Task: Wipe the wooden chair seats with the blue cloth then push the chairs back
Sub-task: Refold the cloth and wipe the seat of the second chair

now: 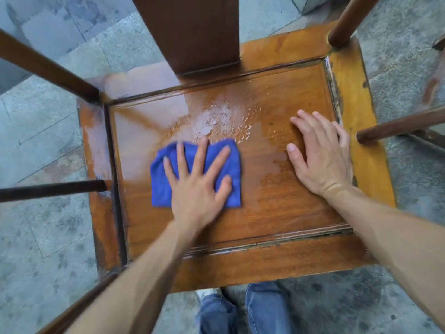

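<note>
Grey stone floor (43,131) surrounds the wooden chair seat (265,201) I'm looking straight down on, its backrest slat rising at the far edge. My left hand (198,179) lies flat with fingers spread on the blue cloth (163,184), pressing it to the panel rather than gripping it, which spreads pressure for a broad stroke. Just beyond the cloth sits a patch of water droplets (216,119), probably the next stretch to wipe. My right hand (320,153) rests open and empty on the seat's right side, likely bracing the chair against sliding
</note>
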Demonstrator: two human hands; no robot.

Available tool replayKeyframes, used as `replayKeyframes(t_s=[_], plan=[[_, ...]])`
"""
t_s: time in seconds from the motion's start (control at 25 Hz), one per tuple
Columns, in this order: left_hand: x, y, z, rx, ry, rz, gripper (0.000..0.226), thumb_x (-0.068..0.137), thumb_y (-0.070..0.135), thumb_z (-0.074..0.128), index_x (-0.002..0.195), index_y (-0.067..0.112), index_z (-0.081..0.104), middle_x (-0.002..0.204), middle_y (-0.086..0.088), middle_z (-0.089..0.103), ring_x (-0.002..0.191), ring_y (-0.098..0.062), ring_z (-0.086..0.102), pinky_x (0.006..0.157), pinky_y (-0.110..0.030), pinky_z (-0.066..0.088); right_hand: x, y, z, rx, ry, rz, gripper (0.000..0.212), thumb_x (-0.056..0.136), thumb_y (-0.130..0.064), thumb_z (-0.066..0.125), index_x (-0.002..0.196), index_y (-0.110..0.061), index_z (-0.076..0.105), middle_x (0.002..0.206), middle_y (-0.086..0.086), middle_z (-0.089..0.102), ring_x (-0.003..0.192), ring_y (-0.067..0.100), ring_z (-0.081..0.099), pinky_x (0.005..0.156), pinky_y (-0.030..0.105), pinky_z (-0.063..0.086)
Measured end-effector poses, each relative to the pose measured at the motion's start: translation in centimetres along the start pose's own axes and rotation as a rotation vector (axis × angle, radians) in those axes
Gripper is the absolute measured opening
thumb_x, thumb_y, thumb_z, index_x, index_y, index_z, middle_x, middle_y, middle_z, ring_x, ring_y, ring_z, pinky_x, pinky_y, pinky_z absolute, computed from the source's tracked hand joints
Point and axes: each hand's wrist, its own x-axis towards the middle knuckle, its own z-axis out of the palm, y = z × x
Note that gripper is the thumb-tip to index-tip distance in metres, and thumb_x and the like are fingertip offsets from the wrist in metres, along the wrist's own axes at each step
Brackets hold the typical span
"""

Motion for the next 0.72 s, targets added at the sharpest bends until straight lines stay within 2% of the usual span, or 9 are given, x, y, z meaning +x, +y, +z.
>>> replayKeyframes(t_s=[0.08, 0.16, 0.24, 0.36, 0.48, 0.56, 0.64, 0.72], plan=[[7.9, -0.1, -1.2, 0.000, 0.020, 0.080, 0.058, 0.095, 0.056, 0.032, 0.152, 0.046, 0.028, 0.166, 0.007, 0.019, 0.154, -0.036, 0.008, 0.121, -0.062, 0.005, 0.1, 0.0, 0.1, -0.002, -0.002, -0.007, 0.054, 0.100, -0.045, 0.034, 0.149, -0.022, 0.036, 0.159, -0.001, 0.036, 0.149, 0.023, 0.027, 0.120, 0.048, 0.016], [13.3, 0.5, -2.1, 0.018, -0.002, 0.242, 0.058, 0.096, 0.052, 0.029, 0.153, 0.044, 0.026, 0.166, 0.006, 0.019, 0.154, -0.032, 0.010, 0.123, -0.057, 0.005, 0.2, 0.1, 0.1, -0.002, -0.001, -0.010, 0.056, 0.100, -0.045, 0.034, 0.150, -0.021, 0.035, 0.159, -0.001, 0.036, 0.149, 0.023, 0.027, 0.120, 0.049, 0.017], [16.6, 1.7, -2.4, 0.027, -0.042, 0.407, 0.057, 0.097, 0.050, 0.029, 0.154, 0.042, 0.024, 0.166, 0.004, 0.019, 0.154, -0.031, 0.011, 0.122, -0.055, 0.005, 0.2, 0.3, 0.2, -0.001, 0.015, 0.000, 0.057, 0.100, -0.045, 0.034, 0.152, -0.021, 0.033, 0.160, -0.001, 0.035, 0.149, 0.023, 0.028, 0.120, 0.048, 0.017], [18.9, 3.6, -2.3, 0.037, -0.026, 0.457, 0.057, 0.098, 0.053, 0.027, 0.154, 0.044, 0.022, 0.167, 0.005, 0.016, 0.154, -0.031, 0.009, 0.120, -0.056, 0.005, 0.3, 0.2, 0.3, 0.014, 0.042, -0.006, 0.060, 0.100, -0.044, 0.037, 0.154, -0.021, 0.029, 0.161, 0.002, 0.031, 0.148, 0.022, 0.030, 0.119, 0.047, 0.017], [17.1, 5.9, -1.2, 0.063, -0.012, 0.430, 0.060, 0.095, 0.061, 0.024, 0.154, 0.048, 0.018, 0.168, 0.004, 0.010, 0.153, -0.040, 0.002, 0.118, -0.066, 0.001, 0.0, 0.4, 0.5, 0.025, 0.069, -0.018, 0.061, 0.099, -0.044, 0.037, 0.155, -0.020, 0.027, 0.163, 0.006, 0.027, 0.146, 0.022, 0.032, 0.118, 0.046, 0.018], [13.6, 6.5, -0.3, 0.086, -0.005, 0.491, 0.063, 0.093, 0.064, 0.024, 0.153, 0.049, 0.018, 0.168, -0.002, 0.008, 0.151, -0.048, 0.002, 0.115, -0.071, 0.002, -0.1, 0.4, 0.5, 0.032, 0.102, -0.014, 0.061, 0.099, -0.043, 0.039, 0.154, -0.019, 0.027, 0.162, 0.008, 0.027, 0.146, 0.024, 0.032, 0.117, 0.047, 0.021], [9.3, 5.2, 0.2, 0.082, 0.003, 0.548, 0.064, 0.093, 0.066, 0.027, 0.154, 0.047, 0.020, 0.168, -0.008, 0.009, 0.150, -0.050, 0.004, 0.115, -0.071, 0.005, -0.2, 0.3, 0.5, 0.030, 0.137, 0.013, 0.060, 0.100, -0.041, 0.041, 0.154, -0.020, 0.028, 0.161, 0.008, 0.029, 0.144, 0.029, 0.033, 0.114, 0.049, 0.026], [5.0, 2.7, 0.5, 0.085, 0.012, 0.524, 0.064, 0.094, 0.066, 0.029, 0.154, 0.045, 0.022, 0.167, -0.010, 0.011, 0.150, -0.050, 0.005, 0.115, -0.071, 0.006, -0.2, 0.2, 0.4, 0.019, 0.139, 0.030, 0.056, 0.101, -0.041, 0.039, 0.153, -0.021, 0.031, 0.156, 0.008, 0.036, 0.138, 0.031, 0.038, 0.111, 0.050, 0.031]])
